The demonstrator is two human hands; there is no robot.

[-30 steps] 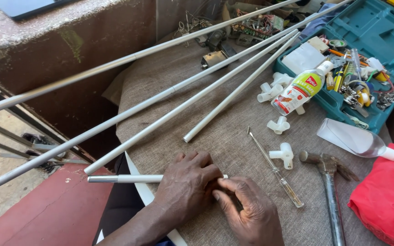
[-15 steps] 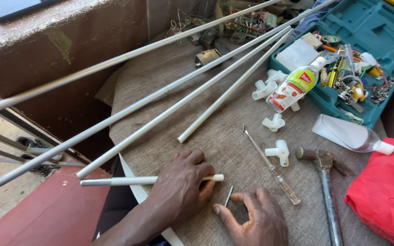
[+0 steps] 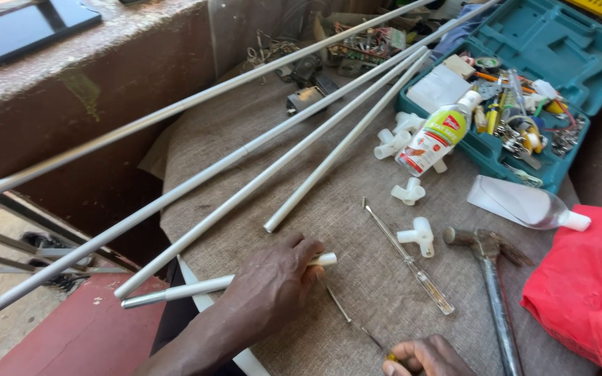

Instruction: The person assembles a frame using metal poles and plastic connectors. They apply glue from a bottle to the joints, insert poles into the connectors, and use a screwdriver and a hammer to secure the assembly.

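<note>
I am looking down over a work table covered in coarse brown cloth. My left hand is lying palm down over a short white pipe, fingers curled across it and pressing it flat to the cloth; the pipe is sticking out to the left with a grey metal end and poking out just past my fingers on the right. My right hand is showing only partly at the bottom edge, fingers closed around the yellow handle end of a thin metal tool, whose slim shaft is running up toward the pipe's right end, the tip resting near it but not clearly touching.

Four long white pipes are lying diagonally across the table, well apart from my hands and loose. Three white plastic tee fittings are sitting separately: one beside a clear-handled screwdriver, one above it, more near a plastic bottle with a green and red label. None is joined to any pipe. A hammer, a clear bottle lying on its side, a red cloth and an open teal tool case are filling the right side.

Judging by this, the work is at an early stage: one short pipe is being prepared, while fittings and long pipes are waiting unassembled.
</note>
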